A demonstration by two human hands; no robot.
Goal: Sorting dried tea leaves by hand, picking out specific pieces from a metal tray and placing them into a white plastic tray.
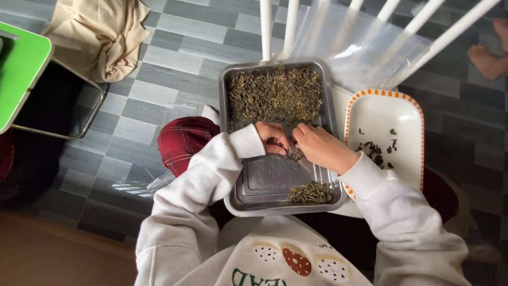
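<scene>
Hands meet over the middle of a rectangular metal tray [264,182] with rounded corners and a dull brushed floor. The left hand [272,136] curls its fingers [279,146] loosely inward, and the right hand [317,145] bends its fingers [299,136] down toward a small dark clump of dried leaves [294,155] between them; whether either hand actually pinches any leaves cannot be told. A wide, rough bed of dried greenish-brown leaves [275,95] fills the far half of the tray, twiggy and crumbly. A smaller sorted heap [310,193] lies in the tray's near right corner. Beside the tray's right edge sits a white rectangular plate [407,159] with an orange-dashed rim, holding a few dark scraps [374,151]. Both arms wear soft pale grey sleeves [201,185]. White chair rods [265,29] rise beyond the tray's far edge, over a grey tiled floor [174,69].
</scene>
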